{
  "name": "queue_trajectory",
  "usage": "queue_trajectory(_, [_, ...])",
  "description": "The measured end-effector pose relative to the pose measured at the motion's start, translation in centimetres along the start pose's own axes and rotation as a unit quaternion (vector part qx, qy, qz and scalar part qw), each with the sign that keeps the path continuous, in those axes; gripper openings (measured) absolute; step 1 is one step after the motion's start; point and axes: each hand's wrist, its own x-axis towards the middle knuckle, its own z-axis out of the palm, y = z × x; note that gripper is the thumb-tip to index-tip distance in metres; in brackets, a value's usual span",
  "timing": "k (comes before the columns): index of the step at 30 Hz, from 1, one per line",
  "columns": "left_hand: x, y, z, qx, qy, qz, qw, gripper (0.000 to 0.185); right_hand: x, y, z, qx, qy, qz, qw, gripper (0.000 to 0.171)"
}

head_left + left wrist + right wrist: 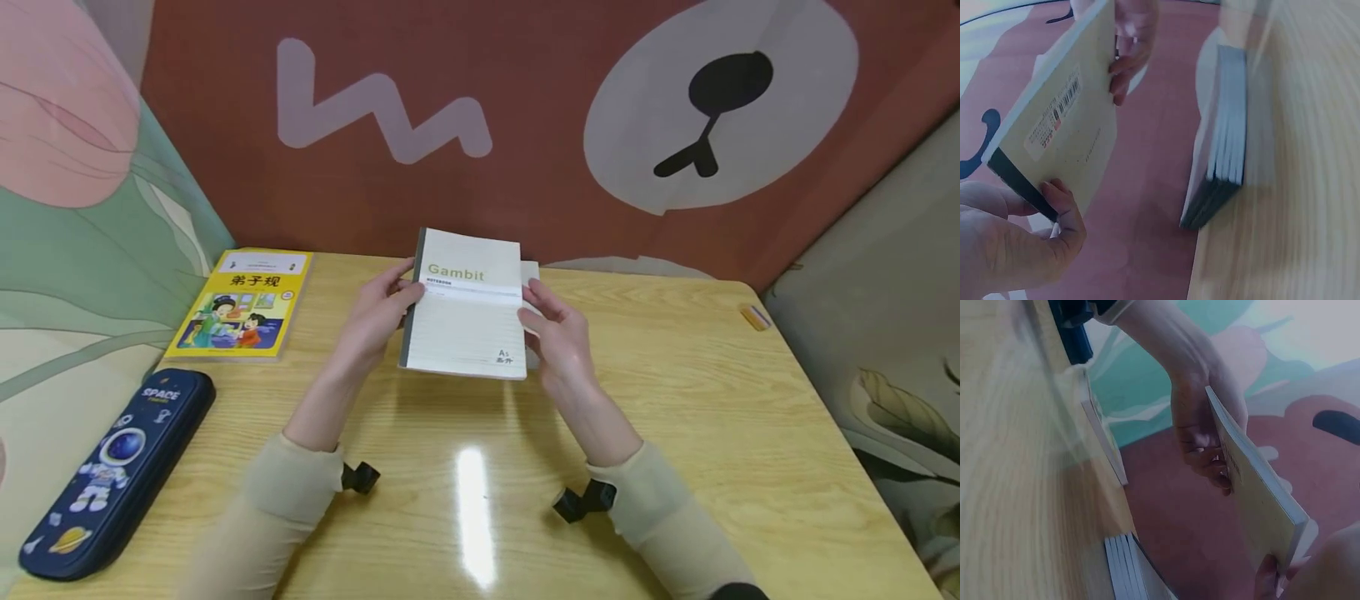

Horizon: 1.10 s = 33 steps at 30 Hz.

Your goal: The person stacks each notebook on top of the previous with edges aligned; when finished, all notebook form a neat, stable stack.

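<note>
A white "Gambit" A5 notebook (465, 325) with a dark spine is held above the table, tilted, its cover facing the head camera. My left hand (378, 308) pinches the spine edge, thumb on the front and fingers behind. At the opposite edge my right hand (562, 337) grips it the same way. The notebook's back, with a barcode label (1057, 115), shows in the left wrist view. Under and behind it lies a stack of several similar notebooks (1229, 119), dark spines aligned; in the head view the held notebook mostly hides this stack.
A yellow picture-cover book (240, 308) lies at the table's back left. In front of it is a dark blue astronaut pencil case (120, 475). A small eraser (755, 317) sits near the right edge. A brown patterned wall (540, 183) rises behind the table.
</note>
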Motion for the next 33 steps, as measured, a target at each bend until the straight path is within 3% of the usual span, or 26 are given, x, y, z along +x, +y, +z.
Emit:
queue_trajectory(8, [1.7, 0.0, 2.4, -0.058, 0.012, -0.005, 0.9982, 0.054, 2.2, -0.5, -1.5, 0.019, 0.025, -0.009, 0.999, 0.052])
queue_trajectory(14, [2.8, -0.7, 3.6, -0.078, 0.001, -0.014, 0.9968, 0.051, 3.9, -0.3, -2.7, 0.031, 0.05, -0.006, 0.998, 0.05])
queue_trajectory(25, [3.9, -2.3, 4.3, -0.095, -0.031, -0.008, 0.995, 0.05, 5.9, 0.3, -4.1, 0.041, 0.038, 0.016, 0.998, 0.054])
queue_trajectory(33, [4.2, -3.1, 4.4, -0.082, -0.03, -0.011, 0.9961, 0.051, 6.7, 0.8, -4.6, 0.025, 0.009, 0.032, 0.999, 0.057])
